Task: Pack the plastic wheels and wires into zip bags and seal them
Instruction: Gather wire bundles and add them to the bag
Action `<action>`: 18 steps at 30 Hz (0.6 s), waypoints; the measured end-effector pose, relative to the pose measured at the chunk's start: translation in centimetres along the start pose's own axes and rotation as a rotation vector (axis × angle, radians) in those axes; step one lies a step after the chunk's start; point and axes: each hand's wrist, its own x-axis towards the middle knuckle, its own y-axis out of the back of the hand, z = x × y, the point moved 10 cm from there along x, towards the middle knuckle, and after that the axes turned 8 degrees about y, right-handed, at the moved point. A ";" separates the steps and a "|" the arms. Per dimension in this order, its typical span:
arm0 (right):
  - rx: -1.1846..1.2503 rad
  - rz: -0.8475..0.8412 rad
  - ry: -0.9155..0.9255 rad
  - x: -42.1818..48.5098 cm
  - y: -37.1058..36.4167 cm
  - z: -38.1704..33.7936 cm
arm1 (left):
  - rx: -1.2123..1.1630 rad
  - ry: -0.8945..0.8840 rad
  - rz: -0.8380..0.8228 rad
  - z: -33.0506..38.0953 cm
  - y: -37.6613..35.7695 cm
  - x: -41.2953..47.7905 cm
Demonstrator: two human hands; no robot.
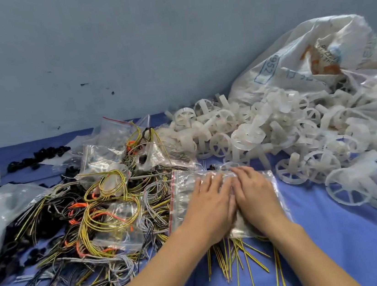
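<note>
Plastic wheels spill from a white sack in a broad heap beyond and to the right of our right grip. The wires make a tangled pile to the left of our left grip, with a few filled bags lying among them. Between the two heaps one zip bag lies flat on the blue tabletop, directly under both grips. Both grips are spread wide with fingers straight, side by side and pressing down on the bag, holding nothing. We cannot tell through the film what is inside. Its red zip strip runs just left of the left grip. Loose yellow strands poke out from beneath our wrists. We judge that we are flattening the bag before sealing it. Next we would need to pinch along that red strip, end to end, with no wire caught in it.
</note>
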 end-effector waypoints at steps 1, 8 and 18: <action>-0.013 -0.065 -0.025 -0.1 -1.3 0.6 | -0.009 0.039 -0.035 -1.0 -0.7 0.0; -0.075 -0.223 -0.088 -1.0 -2.5 4.3 | -0.080 0.116 -0.106 -6.2 -2.0 -1.5; -0.060 -0.212 -0.150 -1.8 -1.4 5.3 | -0.223 0.284 0.105 -8.3 0.9 -3.1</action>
